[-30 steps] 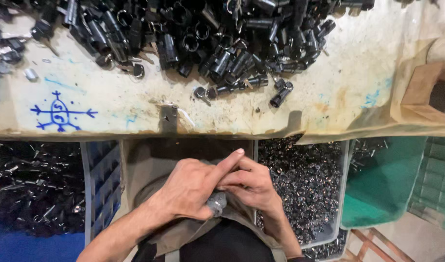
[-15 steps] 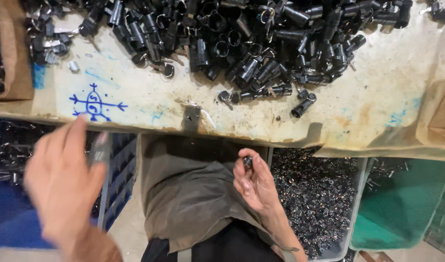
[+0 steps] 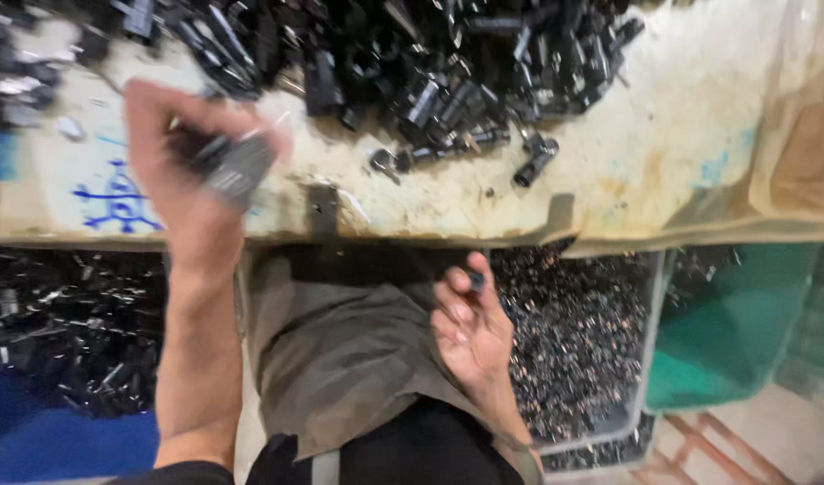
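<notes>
My left hand (image 3: pixel 192 171) is raised over the worn workbench (image 3: pixel 663 135) at the left, fingers closed around several dark cylindrical parts (image 3: pixel 232 166), just below the big pile of black tubular parts (image 3: pixel 412 63). Its image is blurred. My right hand (image 3: pixel 470 328) rests low over my lap, palm up, pinching one small dark part (image 3: pixel 476 280) between thumb and fingertips, next to a clear bin of tiny metal pieces (image 3: pixel 582 341).
A blue drawn mark (image 3: pixel 115 198) sits on the bench's left part. A blue crate of dark parts (image 3: pixel 61 341) stands below left, a green bin (image 3: pixel 735 332) below right. A brown cardboard edge (image 3: pixel 811 162) lies at far right. A few loose parts (image 3: pixel 533 166) lie near the bench edge.
My hands separated from each other at my lap. The left hand rose up to the bench and closed on parts at the pile's edge; the right stayed low with its small part.
</notes>
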A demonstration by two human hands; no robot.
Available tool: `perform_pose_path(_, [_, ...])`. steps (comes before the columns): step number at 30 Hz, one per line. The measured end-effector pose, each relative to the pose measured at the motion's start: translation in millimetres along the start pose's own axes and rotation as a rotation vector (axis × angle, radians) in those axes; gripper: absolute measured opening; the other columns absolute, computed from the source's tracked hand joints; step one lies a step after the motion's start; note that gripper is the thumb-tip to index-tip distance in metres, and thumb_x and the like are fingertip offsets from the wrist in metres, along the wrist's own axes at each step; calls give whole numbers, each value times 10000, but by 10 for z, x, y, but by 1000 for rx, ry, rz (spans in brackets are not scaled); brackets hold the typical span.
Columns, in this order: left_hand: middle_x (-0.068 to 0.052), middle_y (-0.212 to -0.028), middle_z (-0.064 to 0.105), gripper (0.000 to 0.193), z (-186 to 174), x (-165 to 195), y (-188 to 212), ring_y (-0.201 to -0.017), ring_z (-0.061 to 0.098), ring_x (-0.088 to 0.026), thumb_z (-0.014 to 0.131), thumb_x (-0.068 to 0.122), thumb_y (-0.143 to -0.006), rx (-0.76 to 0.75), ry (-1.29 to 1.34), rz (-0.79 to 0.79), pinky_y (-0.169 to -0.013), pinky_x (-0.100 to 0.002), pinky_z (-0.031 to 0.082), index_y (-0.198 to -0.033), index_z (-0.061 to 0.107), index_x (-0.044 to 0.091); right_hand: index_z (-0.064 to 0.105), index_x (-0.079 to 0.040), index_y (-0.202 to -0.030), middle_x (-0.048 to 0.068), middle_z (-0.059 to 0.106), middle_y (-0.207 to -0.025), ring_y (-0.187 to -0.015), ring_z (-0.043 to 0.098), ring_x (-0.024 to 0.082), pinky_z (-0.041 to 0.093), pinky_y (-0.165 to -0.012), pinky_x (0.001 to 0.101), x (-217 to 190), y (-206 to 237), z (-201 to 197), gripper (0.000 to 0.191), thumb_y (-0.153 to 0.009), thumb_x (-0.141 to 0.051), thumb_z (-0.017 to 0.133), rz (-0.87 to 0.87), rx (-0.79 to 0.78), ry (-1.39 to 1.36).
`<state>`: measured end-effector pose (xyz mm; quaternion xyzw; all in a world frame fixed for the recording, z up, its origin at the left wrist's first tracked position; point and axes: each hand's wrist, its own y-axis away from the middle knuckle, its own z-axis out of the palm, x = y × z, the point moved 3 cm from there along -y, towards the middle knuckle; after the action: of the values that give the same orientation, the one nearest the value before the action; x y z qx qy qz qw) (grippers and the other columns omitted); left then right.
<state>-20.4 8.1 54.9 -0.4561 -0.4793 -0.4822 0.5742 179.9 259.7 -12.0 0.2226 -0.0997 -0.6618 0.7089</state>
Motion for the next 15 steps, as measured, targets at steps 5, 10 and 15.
perform_pose_path(5, [-20, -854, 584, 326, 282, 99, 808, -780, 579, -178, 752, 291, -954, -436, 599, -193, -792, -338, 516, -1133, 601, 64, 602, -117, -1325, 33, 593, -1094, -813, 488, 92, 432, -662, 216, 12, -81, -8, 328, -1077, -331, 581, 154, -110, -132])
perform_pose_path(10, [-63, -884, 709, 336, 539, -201, 1293, -698, 679, -183, 734, 158, -861, -562, -90, -267, -629, -316, 531, -1155, 604, 59, 676, -95, -1240, 94, 691, -1083, -708, 521, 101, 436, -581, 230, -30, -48, 85, 304, -1036, -320, 657, -37, -108, 249])
perform_pose_path(15, [-111, -917, 731, 806, 690, -145, 1365, -829, 748, -296, 701, 182, -733, -715, -170, -39, -719, -362, 569, -1481, 424, 72, 638, -79, -1138, 186, 771, -1066, -616, 628, 138, 481, -559, 282, -127, 58, 362, 225, -1009, -236, 735, -855, -442, 1417])
